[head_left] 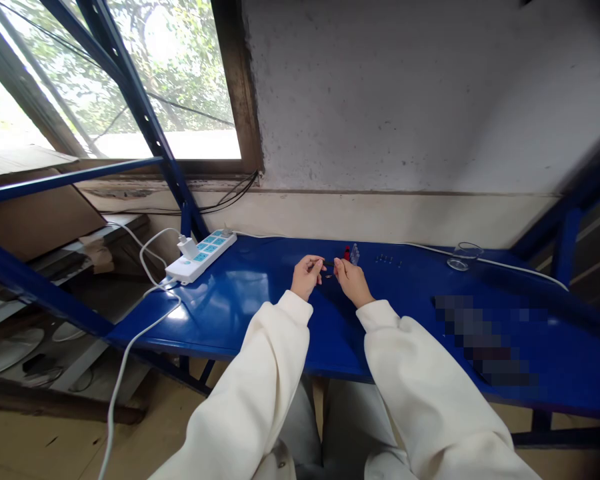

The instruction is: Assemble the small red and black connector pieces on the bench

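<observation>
Over the middle of the blue table, my left hand (308, 276) and my right hand (351, 280) are close together with pinched fingers. Between their fingertips runs a small, thin dark piece (329, 263), too small to name. Both hands appear to grip it, one at each end. Just behind my right hand stand a small red object (347, 253) and a clear plastic piece (355, 254). A tiny light-coloured bit (329, 276) shows on the table between the hands. Farther right, several tiny pieces (385, 259) are set out in a loose row.
A white power strip (203, 257) with a plugged-in adapter lies at the table's left, its cable hanging over the edge. Toward the right back are a clear round container (459, 264) and a white cable (523, 271). A pixelated dark object (485, 340) lies front right. Blue frame posts (155, 127) flank the table (260, 320).
</observation>
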{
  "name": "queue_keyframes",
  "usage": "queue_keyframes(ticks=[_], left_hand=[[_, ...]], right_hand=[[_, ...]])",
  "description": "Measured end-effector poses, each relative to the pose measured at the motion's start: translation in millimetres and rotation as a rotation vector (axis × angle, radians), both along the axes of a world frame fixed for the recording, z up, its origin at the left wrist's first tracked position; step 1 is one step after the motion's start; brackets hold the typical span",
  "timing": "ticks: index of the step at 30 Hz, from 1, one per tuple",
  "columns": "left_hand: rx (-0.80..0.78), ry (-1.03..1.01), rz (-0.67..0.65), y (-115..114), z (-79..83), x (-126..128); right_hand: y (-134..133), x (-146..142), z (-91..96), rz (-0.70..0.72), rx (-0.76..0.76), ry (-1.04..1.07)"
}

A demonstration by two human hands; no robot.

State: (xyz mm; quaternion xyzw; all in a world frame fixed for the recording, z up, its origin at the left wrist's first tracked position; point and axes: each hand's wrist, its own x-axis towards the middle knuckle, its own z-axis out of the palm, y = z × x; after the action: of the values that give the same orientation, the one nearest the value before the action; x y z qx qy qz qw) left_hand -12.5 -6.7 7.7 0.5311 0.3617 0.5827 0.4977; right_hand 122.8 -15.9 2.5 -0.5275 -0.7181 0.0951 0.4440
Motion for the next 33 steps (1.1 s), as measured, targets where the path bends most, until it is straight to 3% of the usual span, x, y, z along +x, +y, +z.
queue_keyframes(ticks=[13, 18, 29, 33], left_hand=[[0.106, 0.192, 0.148, -1.9, -5.9, -0.2], [0.07, 0.253, 0.208, -3.0, -4.8, -1.0], [-0.09, 0.069, 0.233, 1.3, -4.4, -1.6], [-0.136, -0.015, 0.332, 3.6, -2.0, -3.9]], right_hand=[[-0.7, -2.3, -0.2, -0.028, 0.081, -0.085], [-1.9, -4.1, 0.7, 0.01, 0.085, -0.089], [-2.7, -5.8, 0.2, 0.067, 0.051, -0.058], [-0.1, -4.3, -2.3, 0.101, 0.0, -0.03]])
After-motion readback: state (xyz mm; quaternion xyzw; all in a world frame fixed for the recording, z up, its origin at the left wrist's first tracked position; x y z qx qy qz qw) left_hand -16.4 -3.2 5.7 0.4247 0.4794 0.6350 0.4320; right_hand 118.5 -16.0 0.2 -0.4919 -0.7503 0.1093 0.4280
